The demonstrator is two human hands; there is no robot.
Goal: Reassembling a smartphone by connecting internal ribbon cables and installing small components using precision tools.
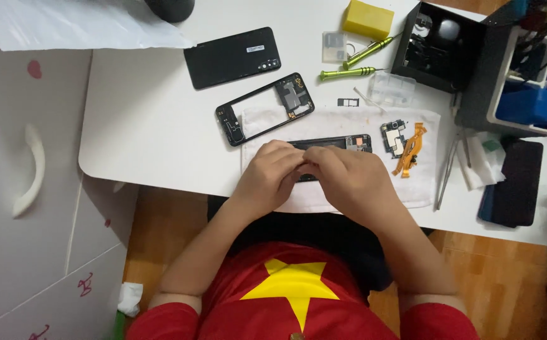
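My left hand [272, 174] and my right hand [348, 179] meet over a black opened phone body [339, 143] that lies on a white cloth [412, 189]. Both hands have their fingers curled onto the phone's near edge, and they hide most of it. Left of the cloth lies a black phone mid-frame [265, 108] with an empty window. A black back cover [232, 56] rests beyond it. A small circuit board [393, 135] and an orange flex cable [410, 148] lie on the cloth to the right.
Two green screwdrivers [347, 73] and a yellow block [367, 19] lie at the back of the white table [141, 126]. An open black box [434, 47], metal tweezers [448, 171] and a dark case [513, 182] are at the right. A white cabinet [22, 189] stands left.
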